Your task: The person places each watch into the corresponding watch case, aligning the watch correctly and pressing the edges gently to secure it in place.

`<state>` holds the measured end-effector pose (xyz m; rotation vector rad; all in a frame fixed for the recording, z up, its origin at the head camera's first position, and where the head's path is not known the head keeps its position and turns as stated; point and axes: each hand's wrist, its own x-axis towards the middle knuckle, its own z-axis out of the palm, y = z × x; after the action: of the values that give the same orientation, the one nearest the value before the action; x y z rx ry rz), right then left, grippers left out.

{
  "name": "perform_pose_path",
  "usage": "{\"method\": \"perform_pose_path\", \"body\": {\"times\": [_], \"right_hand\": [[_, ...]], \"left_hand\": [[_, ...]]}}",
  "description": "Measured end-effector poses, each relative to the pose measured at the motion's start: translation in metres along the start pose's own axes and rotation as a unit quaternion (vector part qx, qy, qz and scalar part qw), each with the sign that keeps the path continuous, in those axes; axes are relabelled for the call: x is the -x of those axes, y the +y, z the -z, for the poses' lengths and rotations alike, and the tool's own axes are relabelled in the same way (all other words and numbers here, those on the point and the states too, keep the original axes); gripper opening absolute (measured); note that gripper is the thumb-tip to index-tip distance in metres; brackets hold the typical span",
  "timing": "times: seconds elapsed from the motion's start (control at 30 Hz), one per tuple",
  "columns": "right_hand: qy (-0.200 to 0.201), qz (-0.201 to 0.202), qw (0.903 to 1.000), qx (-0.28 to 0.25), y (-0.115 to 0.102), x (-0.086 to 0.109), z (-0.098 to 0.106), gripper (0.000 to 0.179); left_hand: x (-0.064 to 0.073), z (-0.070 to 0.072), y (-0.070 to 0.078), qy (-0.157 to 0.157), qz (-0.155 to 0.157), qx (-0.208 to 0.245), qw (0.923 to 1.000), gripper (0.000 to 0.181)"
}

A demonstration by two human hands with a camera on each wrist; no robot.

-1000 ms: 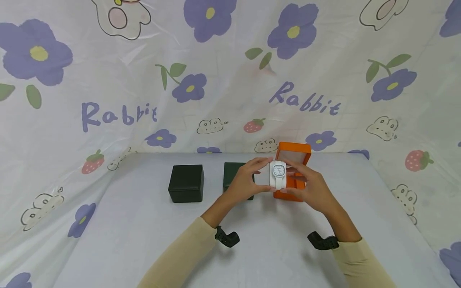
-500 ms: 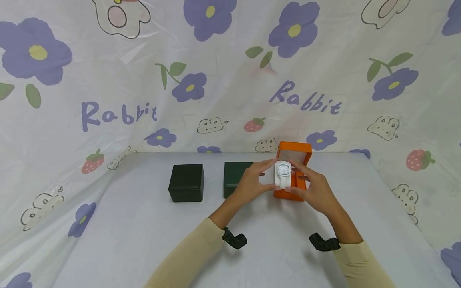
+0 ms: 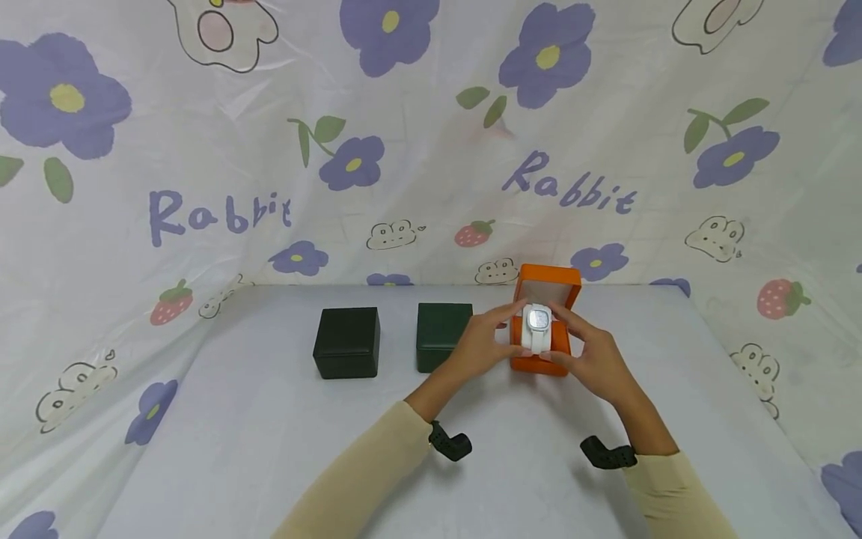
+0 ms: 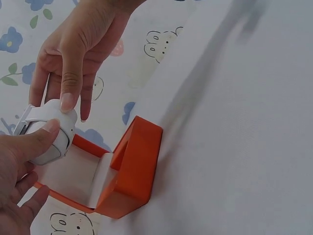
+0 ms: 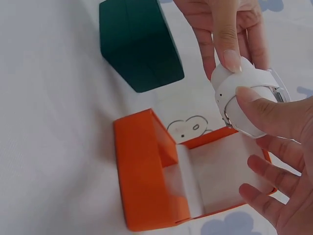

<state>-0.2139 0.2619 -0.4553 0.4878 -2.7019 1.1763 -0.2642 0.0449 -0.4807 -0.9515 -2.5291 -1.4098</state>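
Note:
A white wristwatch (image 3: 538, 319) is strapped round a white cushion (image 5: 249, 117). Both hands pinch it from opposite sides, my left hand (image 3: 480, 346) on its left and my right hand (image 3: 596, 364) on its right. Thumbs press near its lower end, and fingers reach the upper end. Behind and below it stands an orange watch box (image 3: 548, 367), lid (image 3: 550, 274) raised, with a pale lining. In both wrist views the watch and cushion are held apart from the box, above its opening.
To the left of the orange box stands a dark green box (image 3: 441, 329), lid down. Farther left is a black box (image 3: 347, 343), also closed. All stand on a white-covered table (image 3: 269, 449) before a printed curtain (image 3: 431, 187). Black straps (image 3: 453, 443) sit on both wrists.
Both hands have carried the watch and its cushion to the right, from the orange box's left side to in front of its middle. More of the dark green box shows now.

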Motion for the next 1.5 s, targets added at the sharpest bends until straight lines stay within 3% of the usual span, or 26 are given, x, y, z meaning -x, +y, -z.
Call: {"method": "perform_pose_path", "body": {"times": [0.27,0.63,0.87,1.33,1.5], "right_hand": [[-0.014,-0.039,0.9991,0.004,0.010,0.001,-0.001,0.084],[-0.021,-0.051,0.9985,0.008,0.023,0.000,-0.003,0.084],[-0.011,-0.037,0.9992,0.012,0.032,-0.002,-0.002,0.082],[-0.058,-0.049,0.9971,0.004,0.049,-0.010,-0.002,0.080],[-0.068,-0.062,0.9957,0.002,0.054,-0.012,-0.005,0.080]], "left_hand": [[-0.007,-0.014,-0.005,-0.009,0.023,-0.004,0.9997,0.080],[-0.010,-0.024,-0.008,-0.009,0.043,-0.026,0.9987,0.080],[-0.015,-0.032,-0.010,-0.003,0.036,-0.028,0.9990,0.079],[-0.015,-0.045,-0.015,0.013,0.083,-0.026,0.9961,0.078],[-0.016,-0.048,-0.021,0.005,0.084,-0.024,0.9962,0.077]]}}
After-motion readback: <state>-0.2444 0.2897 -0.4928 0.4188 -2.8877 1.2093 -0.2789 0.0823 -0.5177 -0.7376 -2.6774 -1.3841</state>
